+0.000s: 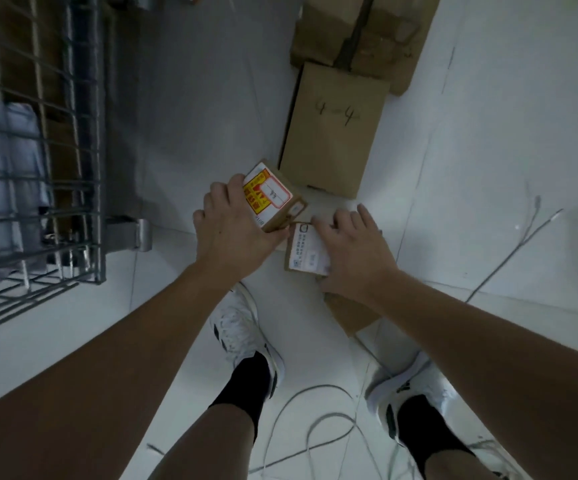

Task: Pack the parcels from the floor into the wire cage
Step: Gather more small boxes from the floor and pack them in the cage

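1. Cardboard parcels in hand number two: the left hand (232, 230) grips a small box with a red-and-yellow label (273, 199), fingers curled round its near end, long axis running away toward a big brown carton (332, 133).
2. The right hand (353, 251) lies on a white-labelled parcel (306, 251) on the floor; whether its fingers clasp it, I cannot tell.
3. One wire cage (72, 168) stands well left of the left fingers.

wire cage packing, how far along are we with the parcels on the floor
Done: the wire cage at left already holds pale bagged parcels behind its mesh.

In hand: the left hand grips a small box with a red and yellow label; the right hand rests on a small box with a white shipping label.

Left: a cardboard box marked 4-4 and more cartons behind it sit on the floor.
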Demonstrator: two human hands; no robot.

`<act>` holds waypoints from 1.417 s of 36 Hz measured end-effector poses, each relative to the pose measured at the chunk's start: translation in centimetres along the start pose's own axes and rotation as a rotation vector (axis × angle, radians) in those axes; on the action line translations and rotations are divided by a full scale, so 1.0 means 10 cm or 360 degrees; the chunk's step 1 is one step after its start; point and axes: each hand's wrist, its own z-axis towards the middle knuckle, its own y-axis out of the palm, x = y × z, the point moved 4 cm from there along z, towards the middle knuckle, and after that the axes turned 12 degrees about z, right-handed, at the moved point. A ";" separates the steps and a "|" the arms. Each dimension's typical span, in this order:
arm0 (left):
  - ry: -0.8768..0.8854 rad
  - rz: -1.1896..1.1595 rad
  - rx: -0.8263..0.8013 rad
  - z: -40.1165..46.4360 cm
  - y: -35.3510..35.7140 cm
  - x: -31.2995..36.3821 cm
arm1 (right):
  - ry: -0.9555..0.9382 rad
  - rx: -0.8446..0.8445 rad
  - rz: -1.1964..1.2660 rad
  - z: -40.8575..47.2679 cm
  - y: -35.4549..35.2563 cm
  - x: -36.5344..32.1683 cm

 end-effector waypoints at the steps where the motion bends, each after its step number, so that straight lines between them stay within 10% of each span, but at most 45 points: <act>1: -0.0017 -0.0012 0.0042 -0.06 -0.17 0.02 | 0.0003 0.0030 0.0008 -0.10 -0.21 -0.05; 30: 0.0233 0.0278 0.0548 -2.41 -7.98 -0.42 | -0.0179 0.0922 -0.0122 -3.05 -6.96 -3.50; 51: -0.0944 0.0051 0.0899 -5.73 -8.32 -2.61 | -0.0985 0.0816 -0.0337 -3.64 -7.33 -5.80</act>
